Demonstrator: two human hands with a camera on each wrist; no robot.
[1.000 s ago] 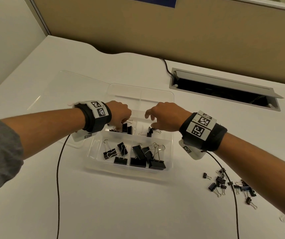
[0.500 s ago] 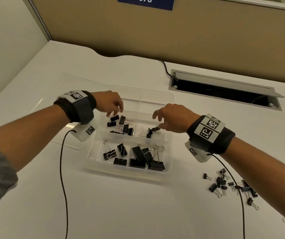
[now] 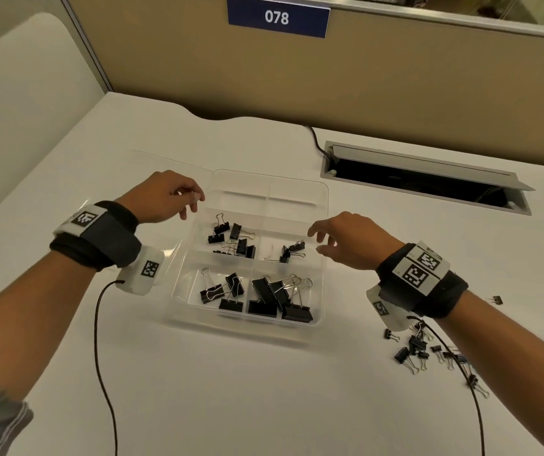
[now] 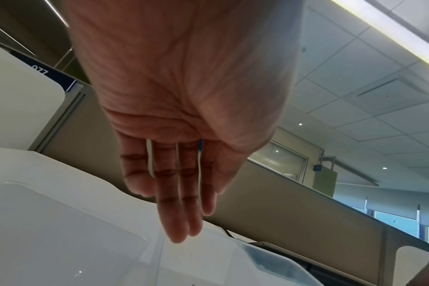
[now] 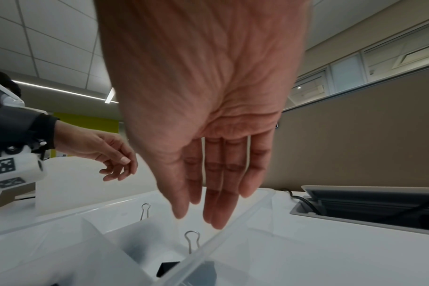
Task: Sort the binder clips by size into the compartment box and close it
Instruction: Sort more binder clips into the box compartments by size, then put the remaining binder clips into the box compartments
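hands over an open box of clips, both holding nothing

loose clips point(image 3: 422, 352) lie on the desk point(image 3: 264, 390) behind the right wrist. right hand point(image 3: 346, 240) hovers, fingers relaxed and spread, at the right edge of the clear box point(image 3: 321, 258); sorted clips point(image 3: 264, 297) sit in the compartments between the two hands. left hand point(image 3: 165, 195) hangs loosely curled at the far-left edge, with the lid point(image 3: 172, 172) lying flat beyond it.

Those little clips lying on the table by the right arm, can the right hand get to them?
Probably yes. The right hand is open and empty above the box, and the loose small clips lie uncovered on the table beside that forearm. Only the wrist cable runs across them.
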